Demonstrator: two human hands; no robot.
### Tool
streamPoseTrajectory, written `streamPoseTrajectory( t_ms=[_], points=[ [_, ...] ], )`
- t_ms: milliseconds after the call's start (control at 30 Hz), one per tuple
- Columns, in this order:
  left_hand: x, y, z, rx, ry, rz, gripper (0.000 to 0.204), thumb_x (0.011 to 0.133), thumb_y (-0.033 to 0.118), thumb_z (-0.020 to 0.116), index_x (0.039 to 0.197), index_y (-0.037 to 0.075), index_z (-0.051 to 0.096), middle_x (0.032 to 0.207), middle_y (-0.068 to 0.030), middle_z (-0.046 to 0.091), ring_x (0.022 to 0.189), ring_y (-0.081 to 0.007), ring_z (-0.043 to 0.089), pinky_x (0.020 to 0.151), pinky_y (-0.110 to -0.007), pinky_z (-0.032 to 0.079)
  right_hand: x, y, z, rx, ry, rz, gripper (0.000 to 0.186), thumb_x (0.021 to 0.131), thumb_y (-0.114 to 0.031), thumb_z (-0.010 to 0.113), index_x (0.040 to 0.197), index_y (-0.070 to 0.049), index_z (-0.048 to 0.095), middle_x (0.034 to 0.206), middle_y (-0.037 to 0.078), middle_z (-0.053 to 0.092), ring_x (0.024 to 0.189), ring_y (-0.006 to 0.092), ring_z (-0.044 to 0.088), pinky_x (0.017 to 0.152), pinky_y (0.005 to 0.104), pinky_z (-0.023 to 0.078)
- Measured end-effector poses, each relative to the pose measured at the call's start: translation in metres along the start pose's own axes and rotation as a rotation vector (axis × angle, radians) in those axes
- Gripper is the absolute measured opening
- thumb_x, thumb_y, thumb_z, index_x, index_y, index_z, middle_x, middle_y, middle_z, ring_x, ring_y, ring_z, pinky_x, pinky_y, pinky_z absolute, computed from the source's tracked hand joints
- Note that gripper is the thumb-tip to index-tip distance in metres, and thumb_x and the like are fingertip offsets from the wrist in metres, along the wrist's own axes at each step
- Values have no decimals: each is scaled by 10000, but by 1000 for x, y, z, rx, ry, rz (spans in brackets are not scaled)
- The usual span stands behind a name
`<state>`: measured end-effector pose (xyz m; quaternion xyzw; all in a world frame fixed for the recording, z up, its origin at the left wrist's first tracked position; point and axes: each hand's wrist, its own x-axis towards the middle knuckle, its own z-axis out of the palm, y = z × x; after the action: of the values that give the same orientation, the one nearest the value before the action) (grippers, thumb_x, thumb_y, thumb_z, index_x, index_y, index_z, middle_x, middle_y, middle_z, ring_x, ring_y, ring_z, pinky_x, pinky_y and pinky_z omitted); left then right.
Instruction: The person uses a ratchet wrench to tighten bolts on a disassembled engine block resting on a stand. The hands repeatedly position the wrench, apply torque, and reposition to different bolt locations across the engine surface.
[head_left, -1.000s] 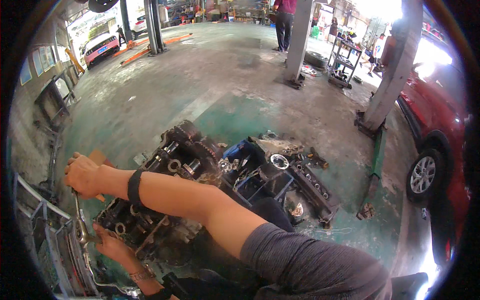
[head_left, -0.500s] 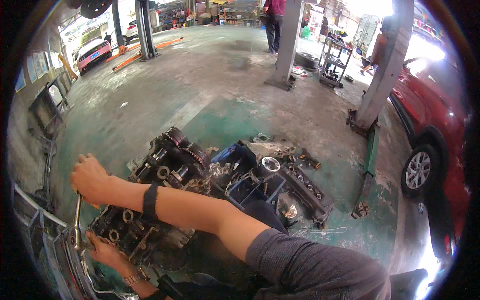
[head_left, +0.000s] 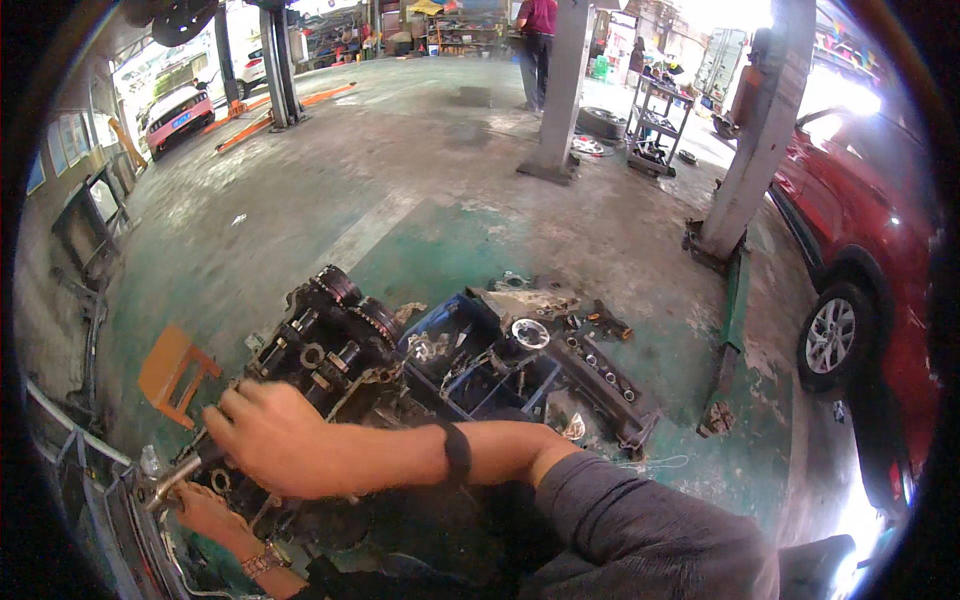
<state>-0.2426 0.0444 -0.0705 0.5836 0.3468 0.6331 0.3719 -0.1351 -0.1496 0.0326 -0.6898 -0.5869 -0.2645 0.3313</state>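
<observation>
My right hand is closed round the handle of a metal ratchet wrench, which slants down to the left to its round head. Just below that head is my left hand, its fingers curled in against the tool; the fingertips are partly hidden. Under and beside both hands lies a dark, greasy engine with shafts across its top. Two toothed wheels sit at its far end. My right forearm covers much of the engine's near part.
A blue divided bin with metal parts stands right of the engine, beside a long dark cover. An orange-brown stool is beyond my hands. Metal frames line the left. Lift posts and a red car are on the right.
My right hand has swung right and nearer, turning the wrench handle from pointing away to pointing right. The stool has come into sight. My left hand stays by the wrench head.
</observation>
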Motion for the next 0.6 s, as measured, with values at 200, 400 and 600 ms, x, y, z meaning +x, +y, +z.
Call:
streamPoseTrajectory(
  t_ms=[200,400,600],
  points=[
    [-2,2,-10,-134,-31,-95,279,999,306,540,891,53,588,692,11,439,576,-94,393,500,-278,330,-27,-37,-39,140,-96,-112,600,681,-212,650,1181,102,543,828,115,573,678,254,599,528,344,472],
    [1,8,-18,-112,-163,-186,282,1002,299,533,886,44,565,740,6,402,619,-98,377,522,-282,348,-19,-28,-40,135,-167,-166,575,698,-210,643,1181,83,537,806,109,585,698,263,625,542,366,477],
    [-14,38,-2,-7,-112,-88,393,983,328,561,691,122,397,574,32,333,457,-69,292,390,-248,206,15,7,-17,-11,-173,-139,436,654,-220,748,1001,-13,582,843,106,608,818,287,623,700,399,457]
  ],
)
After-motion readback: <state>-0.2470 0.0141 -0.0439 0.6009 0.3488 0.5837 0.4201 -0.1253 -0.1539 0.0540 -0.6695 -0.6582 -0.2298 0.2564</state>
